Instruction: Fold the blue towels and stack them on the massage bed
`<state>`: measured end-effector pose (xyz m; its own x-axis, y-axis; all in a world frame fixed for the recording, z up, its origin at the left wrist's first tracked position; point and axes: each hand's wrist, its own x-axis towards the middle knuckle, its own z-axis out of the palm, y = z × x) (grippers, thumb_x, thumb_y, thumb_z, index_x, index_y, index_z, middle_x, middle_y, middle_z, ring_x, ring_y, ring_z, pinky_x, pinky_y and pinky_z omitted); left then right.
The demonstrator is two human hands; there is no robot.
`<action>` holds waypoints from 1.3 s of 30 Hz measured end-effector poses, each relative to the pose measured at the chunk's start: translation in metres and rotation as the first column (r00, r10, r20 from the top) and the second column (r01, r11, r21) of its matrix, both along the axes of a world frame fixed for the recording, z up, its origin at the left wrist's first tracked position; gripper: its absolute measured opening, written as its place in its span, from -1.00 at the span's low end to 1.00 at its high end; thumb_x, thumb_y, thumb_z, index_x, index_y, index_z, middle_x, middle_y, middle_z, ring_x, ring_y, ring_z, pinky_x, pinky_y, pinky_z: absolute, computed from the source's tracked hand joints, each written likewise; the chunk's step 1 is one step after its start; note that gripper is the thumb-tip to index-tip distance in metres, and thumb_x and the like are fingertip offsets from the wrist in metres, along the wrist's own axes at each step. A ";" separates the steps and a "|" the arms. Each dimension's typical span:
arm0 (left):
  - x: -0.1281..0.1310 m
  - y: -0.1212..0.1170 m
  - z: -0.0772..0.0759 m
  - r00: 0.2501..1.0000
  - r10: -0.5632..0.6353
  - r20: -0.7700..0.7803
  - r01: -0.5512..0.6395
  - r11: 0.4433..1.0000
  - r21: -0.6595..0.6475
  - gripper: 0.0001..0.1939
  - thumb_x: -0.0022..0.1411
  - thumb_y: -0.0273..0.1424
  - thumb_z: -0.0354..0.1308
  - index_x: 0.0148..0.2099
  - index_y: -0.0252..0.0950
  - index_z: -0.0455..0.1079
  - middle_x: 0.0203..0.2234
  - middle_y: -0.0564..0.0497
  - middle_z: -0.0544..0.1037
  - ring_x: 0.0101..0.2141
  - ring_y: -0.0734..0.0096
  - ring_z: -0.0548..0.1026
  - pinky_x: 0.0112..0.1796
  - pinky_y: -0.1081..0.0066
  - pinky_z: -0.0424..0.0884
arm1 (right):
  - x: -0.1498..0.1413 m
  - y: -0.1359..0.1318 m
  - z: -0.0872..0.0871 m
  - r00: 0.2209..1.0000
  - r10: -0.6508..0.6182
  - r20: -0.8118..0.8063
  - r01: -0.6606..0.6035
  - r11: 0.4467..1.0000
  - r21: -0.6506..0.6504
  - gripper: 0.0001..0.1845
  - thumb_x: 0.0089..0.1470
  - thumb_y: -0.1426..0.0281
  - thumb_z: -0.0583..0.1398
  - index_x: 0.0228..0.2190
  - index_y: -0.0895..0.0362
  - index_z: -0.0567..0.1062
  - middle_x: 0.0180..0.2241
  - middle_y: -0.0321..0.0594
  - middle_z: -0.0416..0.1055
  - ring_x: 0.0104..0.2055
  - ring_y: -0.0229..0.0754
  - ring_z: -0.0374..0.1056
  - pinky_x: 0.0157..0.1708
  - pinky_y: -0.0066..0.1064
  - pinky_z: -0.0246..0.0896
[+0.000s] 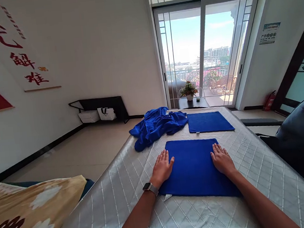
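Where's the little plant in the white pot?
In the head view, the potted plant stands right of centre on the small dark table, in front of the glass doors.

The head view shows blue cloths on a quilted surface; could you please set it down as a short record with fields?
Near cloth: blue, spread flat
Left hand: open, at its left edge
Right hand: open, at its right edge
Far cloth: blue, spread flat
Crumpled heap: blue, left of far cloth
Surface: silver, quilted
Left wrist: watch
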<state>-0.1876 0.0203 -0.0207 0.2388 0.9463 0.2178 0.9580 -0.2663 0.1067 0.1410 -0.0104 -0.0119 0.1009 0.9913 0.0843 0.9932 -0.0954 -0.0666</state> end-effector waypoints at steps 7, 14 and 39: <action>0.002 0.000 0.004 1.000 -0.008 -0.013 0.008 1.000 -0.019 -0.26 0.49 -0.08 -0.33 0.42 -0.58 0.07 0.38 -0.33 0.12 0.37 0.11 0.09 0.34 0.12 0.01 | 0.002 -0.042 -0.003 0.996 0.076 -0.036 -0.078 0.995 -0.063 -0.27 0.35 0.19 -0.22 0.40 0.30 -0.03 0.45 -0.10 -0.21 0.48 -0.10 -0.31 0.41 -0.13 -0.34; 0.032 -0.008 0.028 0.993 -0.115 0.029 0.113 0.992 0.064 -0.35 0.50 -0.14 -0.27 0.42 -0.44 0.12 0.37 -0.26 0.18 0.38 0.09 0.09 0.33 0.04 0.05 | -0.005 -0.063 -0.011 0.996 0.047 -0.080 -0.051 0.998 -0.048 -0.27 0.34 0.17 -0.21 0.40 0.27 -0.05 0.45 -0.13 -0.22 0.48 -0.12 -0.29 0.41 -0.14 -0.36; -0.010 -0.084 -0.002 0.985 -0.173 -0.002 0.173 0.983 -0.055 -0.28 0.50 0.00 -0.36 0.49 -0.32 -0.07 0.43 -0.09 0.01 0.40 0.22 0.00 0.35 0.14 0.00 | -0.001 -0.062 -0.013 0.996 0.088 -0.032 -0.089 0.996 -0.013 -0.28 0.35 0.21 -0.22 0.39 0.35 -0.02 0.44 -0.03 -0.19 0.48 -0.10 -0.29 0.42 -0.15 -0.34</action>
<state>-0.1975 -0.0640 -0.0228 0.4011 0.9010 0.1655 0.8986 -0.4221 0.1196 0.1396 -0.0726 -0.0248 0.0151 0.9976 0.0681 0.9953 -0.0084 -0.0969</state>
